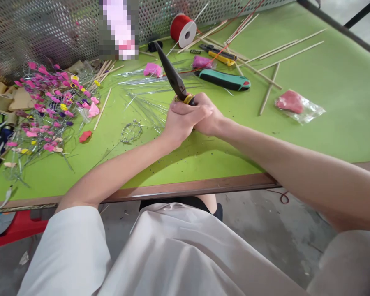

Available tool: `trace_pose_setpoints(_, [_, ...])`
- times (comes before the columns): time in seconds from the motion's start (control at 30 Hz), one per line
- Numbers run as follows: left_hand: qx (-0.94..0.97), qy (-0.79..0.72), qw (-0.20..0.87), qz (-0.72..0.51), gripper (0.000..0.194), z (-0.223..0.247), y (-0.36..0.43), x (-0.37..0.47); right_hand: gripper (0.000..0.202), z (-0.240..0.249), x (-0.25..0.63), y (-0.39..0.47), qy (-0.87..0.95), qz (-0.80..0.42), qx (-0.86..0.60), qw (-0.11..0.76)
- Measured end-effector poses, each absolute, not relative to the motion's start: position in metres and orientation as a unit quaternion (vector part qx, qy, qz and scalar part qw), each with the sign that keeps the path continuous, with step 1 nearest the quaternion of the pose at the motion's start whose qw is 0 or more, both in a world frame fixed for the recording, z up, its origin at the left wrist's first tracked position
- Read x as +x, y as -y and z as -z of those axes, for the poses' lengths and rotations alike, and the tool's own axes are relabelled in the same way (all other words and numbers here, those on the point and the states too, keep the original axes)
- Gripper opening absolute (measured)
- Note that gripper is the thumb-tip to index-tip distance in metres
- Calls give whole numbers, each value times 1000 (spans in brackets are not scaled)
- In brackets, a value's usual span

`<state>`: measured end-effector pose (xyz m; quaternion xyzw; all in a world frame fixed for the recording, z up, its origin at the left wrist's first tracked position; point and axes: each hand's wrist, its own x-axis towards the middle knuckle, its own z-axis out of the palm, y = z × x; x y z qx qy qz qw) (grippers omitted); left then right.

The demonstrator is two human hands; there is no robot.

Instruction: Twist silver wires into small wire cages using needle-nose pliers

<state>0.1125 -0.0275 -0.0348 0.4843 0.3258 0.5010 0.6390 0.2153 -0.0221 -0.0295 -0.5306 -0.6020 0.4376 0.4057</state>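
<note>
The pliers (170,75) are held above the table (311,144), near its front edge, the handles clamped in the left hand (180,121) and right hand (209,116), pressed together. Silver wires (146,107) are scattered beyond; the teal cutter (223,79) and red spool (179,28) are placed nearer the back edge.

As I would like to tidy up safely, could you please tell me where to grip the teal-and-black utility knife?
Probably mid-handle, from the right: the teal-and-black utility knife lies flat, its narrow end pointing left towards the thin silvery wires, its thick, rounded butt facing away from them.
</note>
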Motion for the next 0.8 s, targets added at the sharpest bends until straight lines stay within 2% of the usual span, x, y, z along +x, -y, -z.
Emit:
trace_pose_setpoints(0.17, [488, -332, 647, -483, 40, 35, 26, 111, 60, 23, 213, 26, 599, -429, -539, 407])
trace_pose_setpoints(0.37, [492, -331, 627, -505, 21, 41, 22, 117, 62, 24, 212, 26, 606, -428, -519, 426])
trace_pose_setpoints(0.57, [489, -341, 628, -499, 20, 40, 19, 121, 59, 24, 212, 23, 579, -432, -523, 452])
trace_pose_setpoints(0.8, [499, -350, 626, -487, 21, 28, 24, 122, 58, 12, 208, 25, 571, -433, -552, 426])
